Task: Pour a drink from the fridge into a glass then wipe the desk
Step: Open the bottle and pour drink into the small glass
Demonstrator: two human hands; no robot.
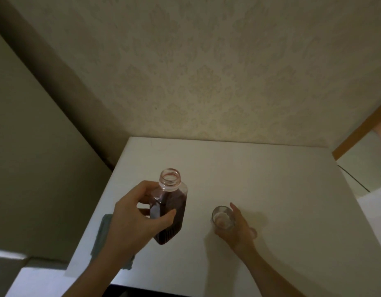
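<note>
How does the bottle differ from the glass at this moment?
The bottle holds dark red drink; the glass looks empty. The bottle is taller and square-sided, the glass short and round. The left hand grips the bottle, the right hand the glass. Both are clear and open on top.

Home: patterned wallpaper [206, 71], white desk [260, 168]

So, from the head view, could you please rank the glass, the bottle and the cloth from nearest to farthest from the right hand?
1. Glass: held in the right hand itself, on the table's right side.
2. Bottle: to the left, cap off, gripped by the left hand.
3. Cloth: farthest left, at the table's left edge, partly hidden behind the left arm.
</note>
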